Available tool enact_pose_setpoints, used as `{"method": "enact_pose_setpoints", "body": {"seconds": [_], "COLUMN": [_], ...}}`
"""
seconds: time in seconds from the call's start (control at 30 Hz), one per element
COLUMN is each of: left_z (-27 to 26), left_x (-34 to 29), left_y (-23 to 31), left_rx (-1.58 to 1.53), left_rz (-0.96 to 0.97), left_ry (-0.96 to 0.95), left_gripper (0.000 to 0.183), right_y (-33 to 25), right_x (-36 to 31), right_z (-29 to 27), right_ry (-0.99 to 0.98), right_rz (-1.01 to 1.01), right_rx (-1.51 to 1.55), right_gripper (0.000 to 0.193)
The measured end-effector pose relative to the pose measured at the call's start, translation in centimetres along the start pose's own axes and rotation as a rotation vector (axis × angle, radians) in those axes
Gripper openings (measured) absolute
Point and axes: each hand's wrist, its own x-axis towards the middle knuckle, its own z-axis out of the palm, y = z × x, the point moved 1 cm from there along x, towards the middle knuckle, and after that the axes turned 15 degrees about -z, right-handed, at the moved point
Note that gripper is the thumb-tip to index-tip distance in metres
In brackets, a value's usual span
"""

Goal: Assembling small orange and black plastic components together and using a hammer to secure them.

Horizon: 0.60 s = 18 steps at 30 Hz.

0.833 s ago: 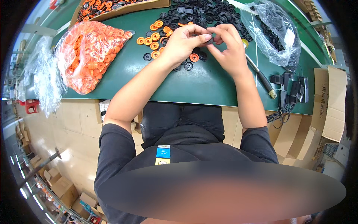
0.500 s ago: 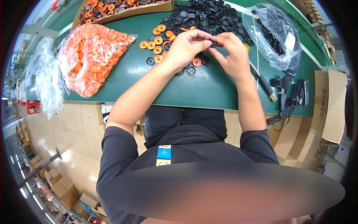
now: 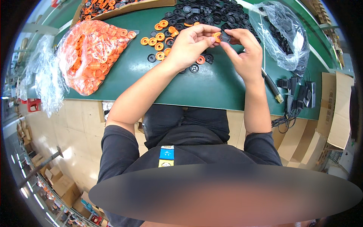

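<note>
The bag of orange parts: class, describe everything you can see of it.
The bag of orange parts looks like clear plastic, creased and bulging with round orange pieces, some showing ringed centres. It lies on the left of the green table, tapering to a corner at right. Its lower end nears the table's front edge. Neither the left hand nor the right hand touches it; its underside is hidden.
</note>
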Motion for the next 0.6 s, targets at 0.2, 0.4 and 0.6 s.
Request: {"method": "enact_pose_setpoints", "body": {"seconds": [0.2, 0.4, 0.6], "left_z": [-0.09, -0.17, -0.03], "left_x": [-0.32, -0.34, -0.59], "left_y": [0.20, 0.22, 0.51], "left_rx": [0.006, -0.010, 0.051], "left_rz": [-0.025, -0.016, -0.040], "left_ry": [0.011, 0.005, 0.036], "left_gripper": [0.033, 0.034, 0.032], "right_y": [0.18, 0.03, -0.13], "right_x": [-0.15, -0.11, -0.16], "right_z": [0.42, 0.32, 0.30], "right_ry": [0.015, 0.026, -0.010], "right_rz": [-0.017, -0.019, -0.008], "right_rx": [0.058, 0.070, 0.075], "right_gripper": [0.031, 0.031, 0.031]}}
